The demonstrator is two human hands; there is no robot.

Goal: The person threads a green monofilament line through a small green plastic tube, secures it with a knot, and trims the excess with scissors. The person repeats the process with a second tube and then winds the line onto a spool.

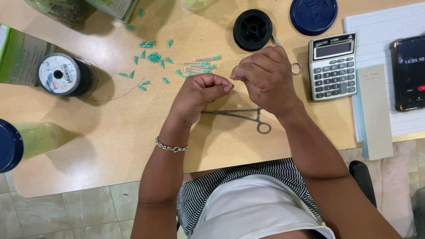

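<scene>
My left hand (200,94) and my right hand (265,77) meet above the wooden table (110,132), fingertips pinched together on something very thin, likely a fine wire; the thing itself is too small to make out. A silver bracelet (171,147) circles my left wrist. Metal forceps (248,116) lie on the table under my hands. Just beyond my left hand lie several small teal caps (152,57) and a few clear tubes with teal ends (199,66). A second metal tool's ring handle (296,68) shows behind my right hand.
A spool of fine wire (65,74) stands at the left, its wire trailing across the table. A black spool (253,29) and a blue lid (313,15) sit at the back. A calculator (333,66), lined paper (380,31), a cardboard strip (375,113) and a phone (409,73) lie at the right.
</scene>
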